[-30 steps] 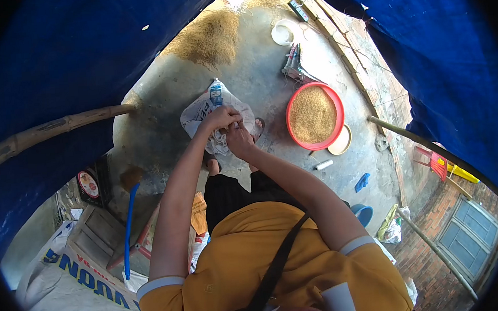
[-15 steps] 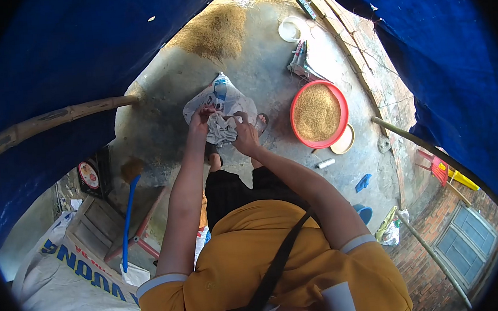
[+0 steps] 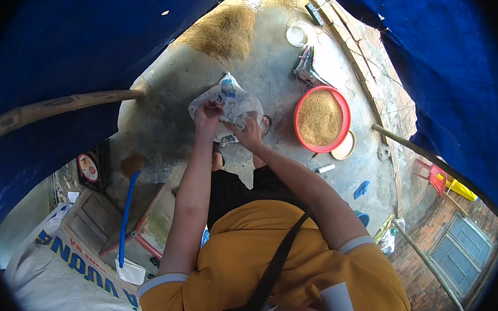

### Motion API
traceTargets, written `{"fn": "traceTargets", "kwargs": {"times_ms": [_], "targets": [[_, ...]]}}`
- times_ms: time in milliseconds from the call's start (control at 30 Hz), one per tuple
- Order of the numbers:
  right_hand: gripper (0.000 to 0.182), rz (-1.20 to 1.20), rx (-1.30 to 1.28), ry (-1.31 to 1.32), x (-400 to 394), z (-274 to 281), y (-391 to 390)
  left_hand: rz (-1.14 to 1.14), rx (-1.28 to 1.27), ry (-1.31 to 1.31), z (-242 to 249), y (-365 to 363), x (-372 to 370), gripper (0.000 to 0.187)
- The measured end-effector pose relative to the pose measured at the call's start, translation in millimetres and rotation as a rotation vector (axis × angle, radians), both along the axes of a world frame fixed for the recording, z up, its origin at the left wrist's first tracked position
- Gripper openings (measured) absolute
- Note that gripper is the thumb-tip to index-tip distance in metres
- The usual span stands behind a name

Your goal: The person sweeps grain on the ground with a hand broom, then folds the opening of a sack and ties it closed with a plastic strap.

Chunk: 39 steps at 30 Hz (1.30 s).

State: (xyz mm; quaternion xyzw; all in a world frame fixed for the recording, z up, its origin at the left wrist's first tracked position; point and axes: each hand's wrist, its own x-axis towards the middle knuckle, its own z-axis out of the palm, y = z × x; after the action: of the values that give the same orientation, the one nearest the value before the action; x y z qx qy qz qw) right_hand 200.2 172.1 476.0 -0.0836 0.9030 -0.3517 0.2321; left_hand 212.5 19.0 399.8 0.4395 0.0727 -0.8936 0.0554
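A white woven sack [image 3: 233, 101] with blue print stands on the concrete floor in front of my feet. My left hand [image 3: 209, 114] is at the sack's left side, its fingers curled in at the upper part. Opposite it, my right hand [image 3: 250, 133] grips the sack's near right part, thumb and fingers pressed together on the material. Between the two hands the sack's top is drawn together, and my fingers partly hide it.
To the right stands a red basin [image 3: 345, 116] of grain, by a round tan lid [image 3: 345, 146]. A grain heap [image 3: 223, 33] lies at the back. On the left are a blue-handled broom [image 3: 127, 219] and a bamboo pole [image 3: 55, 107]. Blue tarps [image 3: 450, 66] hang on both sides.
The bunched, crumpled sack mouth between my hands has flattened and shows less. My left hand has turned and curled over the sack; the right stays close beside it. The view has shifted slightly.
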Motion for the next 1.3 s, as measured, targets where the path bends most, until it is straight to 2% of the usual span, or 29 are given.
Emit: {"fn": "traceTargets", "kwargs": {"times_ms": [33, 100, 133, 200, 233, 300, 333, 400, 433, 467, 500, 567, 667, 800, 933, 1000, 1033, 1067, 1100, 1133, 1167, 1200, 1267, 1300], "targets": [[0.059, -0.002, 0.001, 0.001, 0.3, -15.8, -2.2, -0.002, 0.001, 0.001, 6.3, -2.5, -1.2, 0.016], [0.061, -0.34, -0.046, -0.191, -10.3, -36.6, -10.5, -0.132, -0.118, 0.007, 19.3, -6.0, -3.9, 0.023], [0.061, -0.343, -0.044, -0.189, -15.6, -40.4, -12.3, -0.135, -0.116, 0.01, 25.4, -5.4, -5.7, 0.023], [0.065, -0.609, -0.298, -0.451, -21.9, -43.2, -15.2, -0.334, -0.358, 0.052, 33.1, 1.2, -3.3, 0.028], [0.065, -0.611, -0.297, -0.455, -24.6, -41.9, -17.6, -0.335, -0.357, 0.048, 35.7, 6.1, 1.0, 0.028], [0.063, -0.756, -0.225, -0.576, -33.2, -39.0, -22.8, -0.424, -0.613, 0.074, 42.9, 19.5, 10.5, 0.026], [0.063, -0.753, -0.223, -0.578, -35.8, -41.4, -23.9, -0.441, -0.679, -0.002, 61.6, 27.0, 14.2, 0.023], [0.06, -0.763, -0.083, -0.617, -39.5, -49.1, -27.5, -0.426, -0.692, -0.043, 74.7, 34.3, 24.6, 0.021], [0.06, -0.759, -0.082, -0.621, -39.1, -75.9, -24.9, -0.414, -0.703, -0.081, 79.6, 36.9, 29.6, 0.02], [0.059, -0.77, -0.197, -0.665, -34.9, -119.3, -18.9, -0.418, -0.686, -0.088, 86.2, 38.4, 33.8, 0.019], [0.058, -0.78, -0.312, -0.708, -33.5, -121.0, -20.3, -0.416, -0.687, -0.093, 89.2, 41.0, 38.8, 0.019], [0.057, -0.758, -0.319, -0.718, -30.5, -123.1, -18.1, -0.435, -0.77, -0.102, 95.3, 45.8, 48.5, 0.019], [0.052, -0.741, -0.343, -0.711, -27.1, -89.4, -26.2, -0.472, -0.88, -0.097, 94.2, 54.2, 66.3, 0.02], [0.042, -0.715, -0.315, -0.663, -21.0, -42.9, -39.8, -0.454, -0.93, -0.138, 116.9, 61.8, 79.4, 0.023], [0.043, -0.743, -0.371, -0.745, -15.6, -42.8, -43.1, -0.502, -0.905, -0.143, 135.4, 67.7, 91.4, 0.026], [0.057, -0.611, -0.361, -0.744, -12.8, -54.0, -36.2, -0.515, -0.894, -0.141, 140.6, 69.0, 93.7, 0.026], [0.057, -0.606, -0.36, -0.745, -16.1, -36.2, -36.2, -0.585, -0.995, -0.132, 142.2, 69.2, 93.1, 0.025], [0.064, -0.416, -0.028, -0.576, -20.7, -16.5, -33.6, -0.653, -1.095, -0.123, 143.2, 70.5, 93.0, 0.024], [0.071, -0.218, 0.296, -0.395, -24.7, -1.3, -29.8, -0.646, -1.092, -0.126, 142.6, 74.8, 92.9, 0.024], [0.083, -0.147, 0.333, -0.27, -20.5, -22.3, -18.1, -0.643, -1.426, -0.051, 141.8, 80.4, 92.9, 0.021], [0.083, -0.144, 0.336, -0.267, -19.4, -25.4, -13.0, -0.629, -1.762, 0.033, 141.2, 84.0, 92.6, 0.018], [0.084, -0.115, 0.348, -0.222, -19.3, -22.1, -10.3, -0.746, -2.034, 0.046, 145.7, 86.6, 93.8, 0.012], [0.085, -0.084, 0.362, -0.174, -25.4, -16.0, -2.9, -0.818, -2.116, 0.048, 151.9, 97.6, 91.9, 0.013], [0.087, 0.062, 0.372, -0.467, -33.6, 1.7, -3.1, -0.9, -2.198, 0.05, 153.7, 104.2, 89.7, 0.015]]}}
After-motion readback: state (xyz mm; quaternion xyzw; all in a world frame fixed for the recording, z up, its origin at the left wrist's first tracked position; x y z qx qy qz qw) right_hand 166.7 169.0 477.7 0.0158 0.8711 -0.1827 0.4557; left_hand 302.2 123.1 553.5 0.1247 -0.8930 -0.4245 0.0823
